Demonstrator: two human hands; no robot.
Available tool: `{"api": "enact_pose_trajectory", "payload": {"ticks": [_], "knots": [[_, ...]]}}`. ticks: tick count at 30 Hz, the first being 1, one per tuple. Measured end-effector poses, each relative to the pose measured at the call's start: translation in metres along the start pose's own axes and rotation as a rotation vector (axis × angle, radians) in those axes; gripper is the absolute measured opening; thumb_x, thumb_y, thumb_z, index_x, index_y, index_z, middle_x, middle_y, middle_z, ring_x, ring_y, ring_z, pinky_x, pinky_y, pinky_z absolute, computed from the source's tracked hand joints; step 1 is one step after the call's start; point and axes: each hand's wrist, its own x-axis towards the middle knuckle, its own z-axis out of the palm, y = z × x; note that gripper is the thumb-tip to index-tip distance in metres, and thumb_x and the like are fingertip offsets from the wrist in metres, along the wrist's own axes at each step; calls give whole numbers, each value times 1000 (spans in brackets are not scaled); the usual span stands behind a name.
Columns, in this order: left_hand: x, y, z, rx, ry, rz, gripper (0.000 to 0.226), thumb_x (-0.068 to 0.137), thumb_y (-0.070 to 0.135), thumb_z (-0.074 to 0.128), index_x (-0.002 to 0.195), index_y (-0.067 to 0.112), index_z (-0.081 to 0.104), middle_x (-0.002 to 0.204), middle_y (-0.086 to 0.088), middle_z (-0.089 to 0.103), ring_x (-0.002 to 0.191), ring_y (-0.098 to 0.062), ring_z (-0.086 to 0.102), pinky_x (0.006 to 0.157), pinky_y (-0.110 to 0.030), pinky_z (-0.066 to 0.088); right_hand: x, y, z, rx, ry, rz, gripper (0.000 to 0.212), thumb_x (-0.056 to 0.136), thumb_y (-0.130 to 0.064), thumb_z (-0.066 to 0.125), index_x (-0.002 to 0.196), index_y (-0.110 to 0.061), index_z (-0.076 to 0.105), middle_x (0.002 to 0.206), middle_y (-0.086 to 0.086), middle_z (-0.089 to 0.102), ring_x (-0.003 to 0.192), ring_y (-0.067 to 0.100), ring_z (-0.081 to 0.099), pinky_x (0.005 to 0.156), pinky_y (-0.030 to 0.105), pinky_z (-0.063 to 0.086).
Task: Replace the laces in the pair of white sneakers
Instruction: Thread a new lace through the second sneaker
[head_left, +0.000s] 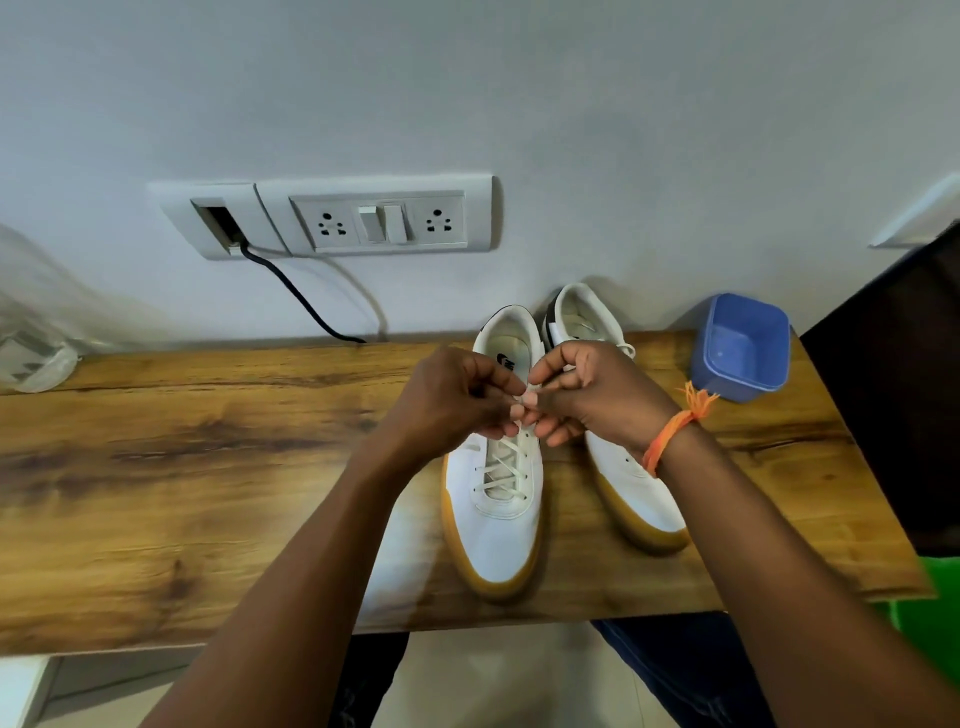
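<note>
Against the wall, wooden bench (208, 467) carrying the work. Two white sneakers (493, 499) with tan soles stand side by side near its right end, toes toward the person. Blue tub (740, 345) sits just right of the far sneaker (631, 483). Socket panel (384, 221) on the wall above, dark cable (296, 291) trailing down to the bench.

Both hands meet over the upper eyelets of the near sneaker. Left hand (457, 405) curled, fingertips pinching the lace (501, 467); right hand (587, 395), orange thread (675, 426) at the wrist, pinching the same lace from the other side. Lower rows already crossed.

Judgement: lacing step is near the top of this shoe. Next move calls for feeding the tip through the next eyelet, keeping both ends even. How far the other sneaker is laced: cannot tell, the right hand covers it.
</note>
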Motion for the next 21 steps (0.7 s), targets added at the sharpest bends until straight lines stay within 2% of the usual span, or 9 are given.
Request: {"api": "enact_pose_trajectory", "payload": {"ticks": [2,3,7,11,13,16,18,21], "knots": [[2,-4,0,10,-9,6,13,85,1,73,97,4,76,80,-18,74,73,-28,73,64,-28,56,0,0,-2,-5,48,0,21,84,-3,73,97,1,58,78,20,72,59,24,67,52,31,57],[3,-5,1,25,-8,11,12,86,5,73,96,7,77,79,-15,75,73,-26,73,64,-27,55,0,0,-3,-7,58,-4,19,83,-3,74,95,0,59,77,20,72,59,24,67,52,30,57],[1,-3,8,25,10,40,10,87,9,72,94,4,77,71,-9,73,62,-12,66,57,-17,48,-1,1,-3,14,60,-20,14,89,0,66,100,4,58,78,20,71,65,27,68,58,33,58],[5,-6,8,6,80,12,9,88,4,70,94,0,76,68,-9,71,57,-11,63,54,-19,48,0,2,-4,-15,44,0,15,93,-1,60,107,5,58,92,24,72,76,32,70,68,39,59],[7,-10,9,115,98,-11,6,89,7,70,89,4,76,66,-6,70,56,-11,63,56,-23,50,1,6,-5,-65,36,31,16,92,-2,61,107,3,59,93,22,72,76,30,69,73,42,59],[9,-15,17,283,33,-30,9,94,13,64,90,9,71,74,-9,72,65,-17,70,67,-35,58,2,12,-3,-91,39,76,16,87,3,65,103,0,62,90,21,73,77,29,70,77,46,60],[7,-14,21,363,11,-20,9,95,18,63,92,11,69,79,-6,71,66,-15,71,63,-29,58,4,16,-1,-98,71,84,14,85,6,64,99,0,63,87,21,72,73,29,70,76,48,60],[6,-11,22,384,54,34,11,88,21,74,86,11,71,76,1,68,54,-4,65,50,-16,49,6,17,2,-135,113,79,12,85,4,66,95,-3,62,83,19,73,69,26,70,71,45,61]]}}
